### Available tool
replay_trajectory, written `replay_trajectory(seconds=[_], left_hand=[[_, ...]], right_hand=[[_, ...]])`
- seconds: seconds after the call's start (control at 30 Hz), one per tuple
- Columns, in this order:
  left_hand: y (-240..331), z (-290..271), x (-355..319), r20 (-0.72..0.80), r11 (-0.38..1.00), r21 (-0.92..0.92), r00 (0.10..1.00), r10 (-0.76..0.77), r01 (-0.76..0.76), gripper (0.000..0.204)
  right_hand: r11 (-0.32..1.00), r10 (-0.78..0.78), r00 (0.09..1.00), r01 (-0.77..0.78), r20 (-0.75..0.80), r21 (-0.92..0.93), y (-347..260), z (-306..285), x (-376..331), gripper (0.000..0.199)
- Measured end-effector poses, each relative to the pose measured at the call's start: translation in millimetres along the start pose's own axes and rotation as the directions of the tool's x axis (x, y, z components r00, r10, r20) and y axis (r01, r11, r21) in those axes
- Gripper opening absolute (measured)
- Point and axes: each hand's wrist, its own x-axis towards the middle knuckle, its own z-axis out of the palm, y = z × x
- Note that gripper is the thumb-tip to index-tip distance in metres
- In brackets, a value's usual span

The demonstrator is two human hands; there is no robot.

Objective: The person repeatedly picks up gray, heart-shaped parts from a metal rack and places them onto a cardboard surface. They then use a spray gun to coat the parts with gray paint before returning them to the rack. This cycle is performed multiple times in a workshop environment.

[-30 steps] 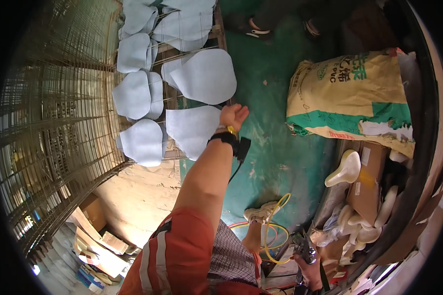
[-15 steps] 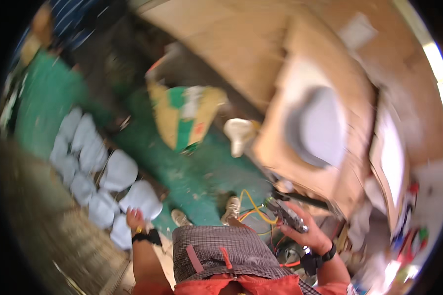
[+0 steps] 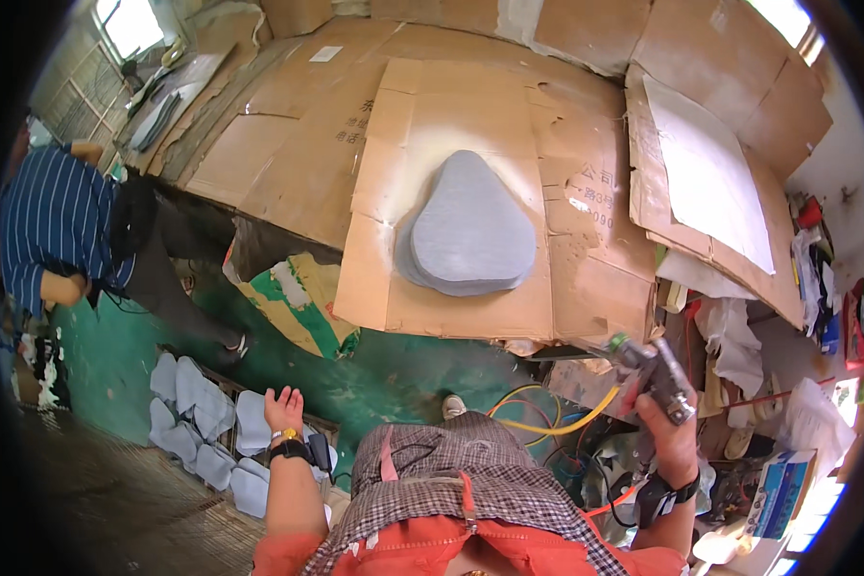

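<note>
My right hand is wrapped round a metal spray gun, held at the near right of the cardboard-covered table. A yellow hose curves up towards the gun. My left hand is held out, empty and with its fingers extended, above the near left floor. Beside it are several light grey-blue pads laid out in a low rack. On the table, a small stack of grey, rounded-triangle foam pads rests on a cardboard sheet marked with pale overspray.
A person in a striped shirt stands at the left, by the table's end. At the right, a white sheet lies on raised cardboard. Coloured hoses lie on the green floor near my feet. A blue-and-white box stands at the lower right.
My view has swung and steadied, so the grey pads now appear nearer the middle. My left hand shows higher and apart from the rack's pads. The spray gun stays in my right hand.
</note>
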Motion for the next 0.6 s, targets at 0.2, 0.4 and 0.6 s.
replay_trajectory(seconds=[0.2,0.4,0.6], left_hand=[[-2,69,-23,0.097,0.999,0.048,0.995,-0.025,0.020,0.036],[-10,64,-21,0.073,0.999,-0.010,0.996,-0.052,0.053,0.031],[-6,39,-25,0.044,0.995,-0.064,0.996,-0.076,0.079,0.028]], right_hand=[[1.000,0.016,0.994,-0.018,0.105,0.025,-1,-30,-20,0.057],[0.994,-0.080,0.985,0.066,0.155,0.092,-5,0,8,0.057],[0.995,-0.096,0.994,0.096,-0.042,-0.006,-15,-21,-2,0.056]])
